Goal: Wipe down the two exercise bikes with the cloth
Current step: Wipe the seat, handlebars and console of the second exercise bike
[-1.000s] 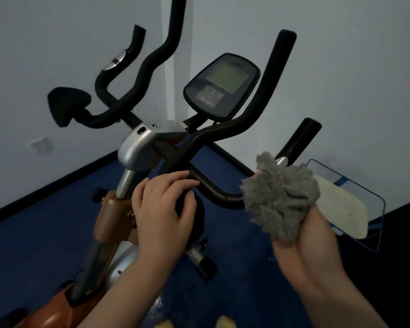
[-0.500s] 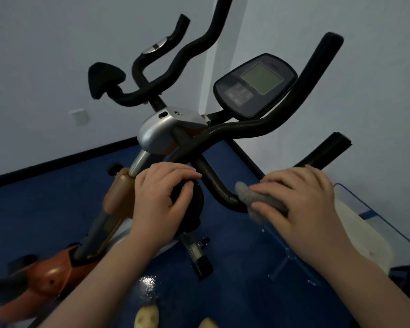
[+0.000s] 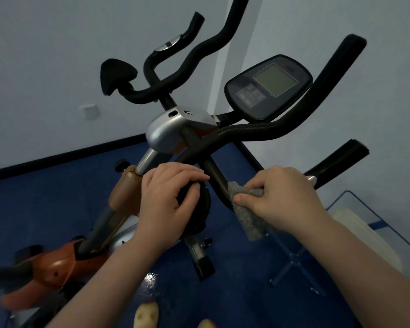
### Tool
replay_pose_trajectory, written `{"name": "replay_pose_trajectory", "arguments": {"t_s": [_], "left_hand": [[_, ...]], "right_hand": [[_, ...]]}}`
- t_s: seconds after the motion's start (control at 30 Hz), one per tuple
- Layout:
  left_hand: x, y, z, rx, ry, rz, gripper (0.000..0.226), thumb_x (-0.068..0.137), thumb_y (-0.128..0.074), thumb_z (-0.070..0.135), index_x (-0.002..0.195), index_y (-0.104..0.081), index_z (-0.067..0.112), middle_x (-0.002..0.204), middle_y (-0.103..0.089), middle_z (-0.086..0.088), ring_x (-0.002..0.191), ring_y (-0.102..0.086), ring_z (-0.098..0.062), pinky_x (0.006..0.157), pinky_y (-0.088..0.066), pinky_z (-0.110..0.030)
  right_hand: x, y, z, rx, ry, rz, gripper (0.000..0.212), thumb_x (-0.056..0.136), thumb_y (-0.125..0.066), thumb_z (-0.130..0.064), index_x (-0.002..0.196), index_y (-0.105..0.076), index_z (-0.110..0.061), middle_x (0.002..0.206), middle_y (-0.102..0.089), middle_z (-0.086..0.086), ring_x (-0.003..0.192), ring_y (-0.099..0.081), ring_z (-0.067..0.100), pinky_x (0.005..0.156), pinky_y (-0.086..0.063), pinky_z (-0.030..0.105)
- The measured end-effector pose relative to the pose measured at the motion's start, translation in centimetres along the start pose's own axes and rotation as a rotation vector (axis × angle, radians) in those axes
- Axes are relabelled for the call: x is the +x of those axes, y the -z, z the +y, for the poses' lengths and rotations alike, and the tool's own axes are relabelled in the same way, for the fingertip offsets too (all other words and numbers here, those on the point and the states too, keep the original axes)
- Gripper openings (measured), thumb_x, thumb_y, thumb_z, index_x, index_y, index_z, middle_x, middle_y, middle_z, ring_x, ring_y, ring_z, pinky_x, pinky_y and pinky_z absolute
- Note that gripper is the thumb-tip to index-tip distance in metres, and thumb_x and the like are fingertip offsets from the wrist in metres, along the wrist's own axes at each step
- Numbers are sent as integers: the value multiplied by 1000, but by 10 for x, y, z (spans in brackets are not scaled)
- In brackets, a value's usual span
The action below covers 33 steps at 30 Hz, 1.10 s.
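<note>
- Grey terry-like cloth sits under your right hand, wrapped over the lower black handlebar tube; a loose tail hangs below the bar.
- Right fingers curl round cloth and tube together, thumb closing from the near side. That's a grasp on the cloth, not a flat press.
- Left hand cups the round black knob on the stem; fingers curl over its top, thumb on its face. Reads as a brace.
- Cloth looks soft, light and limp: it only goes where your palm pushes it. Bunch the tail in, or it may drag and snag on the clamp bolts.
- Bar looks stiff with a rubbery foam-type sleeve, probably high friction. Expect the cloth to grab; use short strokes along the tube rather than one long pull.
- Bike looks heavy and stable, though the bars may twist at the stem, so bracing on the knob makes sense.
- Console is likely the fragile part: light pressure on the screen, no hard scrubbing.
- Only one bike is in view; I can't tell where the second is.
</note>
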<state>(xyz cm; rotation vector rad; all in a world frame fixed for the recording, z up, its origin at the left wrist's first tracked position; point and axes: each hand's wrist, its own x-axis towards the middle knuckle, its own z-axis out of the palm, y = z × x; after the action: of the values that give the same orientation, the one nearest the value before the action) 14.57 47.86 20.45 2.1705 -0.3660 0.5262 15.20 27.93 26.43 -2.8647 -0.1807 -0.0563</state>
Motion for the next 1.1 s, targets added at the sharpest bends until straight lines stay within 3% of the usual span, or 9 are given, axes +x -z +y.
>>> {"name": "replay_pose_trajectory", "arguments": {"t_s": [0.13,0.27,0.33,0.5,0.63,0.8,0.97,1.03,1.1], "left_hand": [[0,0,-2,-2,-5,0,19,88,-54,24,95,-69,32,103,-64,22,106,-52,3,96,-23,-19],[0,0,-1,3,-17,-4,19,88,-54,22,95,-70,31,103,-63,23,105,-51,3,97,-23,-19],[0,1,-2,5,-26,-8,19,88,-54,23,96,-70,31,103,-63,22,106,-51,3,96,-24,-20],[0,2,-1,-2,-37,-9,20,89,-52,24,96,-69,31,103,-64,22,106,-51,3,96,-27,-25],[1,-1,-3,-71,-40,36,21,87,-54,18,98,-69,27,110,-64,19,111,-56,-3,97,-39,-41],[3,-4,-9,-121,142,219,25,90,-55,15,104,-63,33,115,-56,27,114,-47,9,99,-37,-21],[9,-4,-26,-137,308,295,20,92,-49,35,107,-61,34,103,-58,26,101,-51,9,87,-41,-22],[10,-5,-29,-148,365,297,24,93,-45,39,108,-62,31,102,-59,20,100,-54,4,86,-43,-23],[8,-6,-31,-162,390,287,30,94,-37,45,107,-61,32,101,-59,23,99,-54,6,84,-39,-14]], "right_hand": [[8,-4,0,-7,-51,19,28,74,-66,-60,78,-75,-34,71,-71,-12,70,-61,10,50,-30,19],[18,-12,2,-106,-61,83,29,81,-59,-58,77,-73,-33,65,-64,-12,59,-49,8,47,-22,19],[18,-17,2,-165,-47,199,29,86,-56,-51,77,-72,-29,65,-63,-9,61,-52,11,48,-25,23],[19,4,11,308,-139,498,17,87,-63,-42,90,-74,-30,79,-69,-12,71,-60,6,60,-47,25],[15,33,20,670,-128,524,5,87,-65,-40,88,-70,-42,79,-71,-15,76,-68,3,70,-60,34],[8,40,22,746,-67,542,13,92,-60,-36,84,-69,-42,80,-72,-17,77,-67,0,67,-56,26],[15,24,18,731,13,455,10,93,-60,-32,98,-68,-35,85,-70,-18,82,-65,-3,64,-50,10],[23,17,8,665,36,443,12,91,-61,-34,103,-63,-36,91,-67,-22,86,-63,-6,65,-48,8],[34,11,-5,625,90,401,17,91,-61,-35,108,-59,-37,96,-66,-23,89,-61,-7,67,-50,12]]}}
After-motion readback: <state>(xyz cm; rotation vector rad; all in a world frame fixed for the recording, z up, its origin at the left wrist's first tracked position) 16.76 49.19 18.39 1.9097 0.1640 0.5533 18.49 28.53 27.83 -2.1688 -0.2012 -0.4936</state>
